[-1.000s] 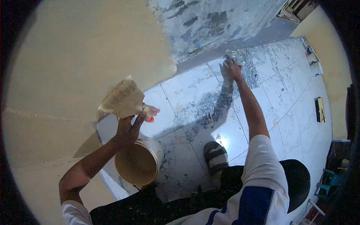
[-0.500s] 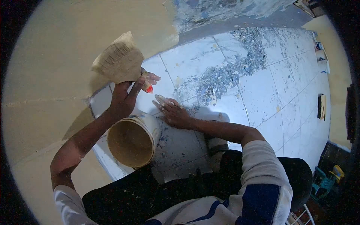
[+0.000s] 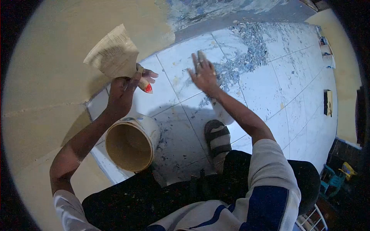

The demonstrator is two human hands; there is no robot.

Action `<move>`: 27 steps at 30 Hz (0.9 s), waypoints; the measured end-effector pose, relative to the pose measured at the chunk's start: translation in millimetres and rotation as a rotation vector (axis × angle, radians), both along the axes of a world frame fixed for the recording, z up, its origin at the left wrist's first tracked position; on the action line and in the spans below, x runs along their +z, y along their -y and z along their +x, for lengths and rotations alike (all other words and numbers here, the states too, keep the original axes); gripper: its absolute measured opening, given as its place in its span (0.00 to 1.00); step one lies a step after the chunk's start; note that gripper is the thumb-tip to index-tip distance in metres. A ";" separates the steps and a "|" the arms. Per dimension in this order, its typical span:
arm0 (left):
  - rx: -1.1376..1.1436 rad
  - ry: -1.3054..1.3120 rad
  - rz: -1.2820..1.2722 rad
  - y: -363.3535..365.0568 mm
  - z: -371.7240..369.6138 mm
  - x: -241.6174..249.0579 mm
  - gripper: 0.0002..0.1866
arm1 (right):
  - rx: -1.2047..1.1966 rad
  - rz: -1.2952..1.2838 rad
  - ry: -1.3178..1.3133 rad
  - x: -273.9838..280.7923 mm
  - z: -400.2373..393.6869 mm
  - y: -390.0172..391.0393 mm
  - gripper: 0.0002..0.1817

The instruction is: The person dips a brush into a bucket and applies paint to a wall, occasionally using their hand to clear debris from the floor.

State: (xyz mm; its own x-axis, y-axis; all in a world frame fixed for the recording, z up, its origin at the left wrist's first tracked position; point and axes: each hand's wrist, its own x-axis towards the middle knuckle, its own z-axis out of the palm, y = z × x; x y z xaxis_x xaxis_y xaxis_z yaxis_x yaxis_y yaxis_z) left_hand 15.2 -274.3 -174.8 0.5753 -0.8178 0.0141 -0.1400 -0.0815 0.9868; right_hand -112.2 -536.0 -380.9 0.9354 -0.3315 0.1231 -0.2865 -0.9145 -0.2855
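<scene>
My left hand (image 3: 125,90) is closed on the handle of a wide, plaster-coated scraper (image 3: 115,54), whose blade points up and left beside the wall and whose red handle end points down. Below it stands a round bucket (image 3: 129,146), its mouth towards me and its inside coated beige. Fingers spread, my right hand (image 3: 205,76) is over the white tiled floor (image 3: 185,77), at the edge of a strip of grey-blue paint flakes (image 3: 250,50). Nothing shows in it.
A beige wall (image 3: 50,69) runs along the left. My foot in a striped slipper (image 3: 219,136) rests on the floor. A small block (image 3: 328,103) and a container (image 3: 326,54) lie at the right; a teal object (image 3: 331,181) is at lower right.
My right hand has moved up and right across the floor, its fingers now spread over the flakes' edge. The view has shifted slightly; my left hand still holds the scraper.
</scene>
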 end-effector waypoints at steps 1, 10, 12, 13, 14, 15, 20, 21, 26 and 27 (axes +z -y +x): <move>-0.013 -0.010 -0.003 -0.6 -0.1 1.9 0.15 | -0.046 -0.034 -0.029 2.3 0.9 13.6 0.35; 0.038 0.013 -0.002 -14.4 -9.1 11.1 0.14 | -0.305 -0.458 0.055 -58.8 -47.8 243.6 0.29; 0.057 -0.012 -0.013 -16.0 -8.2 10.6 0.14 | -0.373 -0.556 0.308 -29.0 -50.5 240.7 0.28; 0.056 -0.009 -0.016 -16.6 -8.1 10.7 0.14 | -0.314 -0.564 0.259 -43.6 -41.3 239.6 0.28; 0.054 -0.011 -0.016 -16.4 -8.7 9.9 0.14 | -0.255 -0.570 0.204 -61.0 -30.9 233.0 0.27; 0.038 0.037 0.006 -16.6 -7.7 8.8 0.13 | -0.193 -0.492 0.173 -59.1 -14.3 203.2 0.27; 0.031 -0.043 0.010 -4.9 -0.3 -2.5 0.13 | 0.407 0.142 0.238 -0.3 33.7 -72.6 0.33; 0.050 -0.019 0.013 -3.5 1.4 -3.5 0.13 | 0.576 0.235 0.266 -11.6 36.8 -95.6 0.36; 0.120 -0.029 0.005 -3.8 4.7 -5.4 0.14 | 0.360 0.074 0.119 -15.5 50.0 -82.5 0.38; 0.115 0.006 0.043 -7.4 3.4 -2.7 0.14 | 0.291 0.022 0.103 -13.5 52.8 -58.7 0.38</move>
State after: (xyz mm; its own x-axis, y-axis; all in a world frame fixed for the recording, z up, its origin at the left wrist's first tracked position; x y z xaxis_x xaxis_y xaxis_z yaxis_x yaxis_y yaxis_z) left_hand 18.6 -266.8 -177.5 0.6653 -0.7464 -0.0157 -0.1332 -0.1394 0.9812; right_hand -59.4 -477.3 -394.4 0.9744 -0.0557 0.2177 0.0174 -0.9472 -0.3201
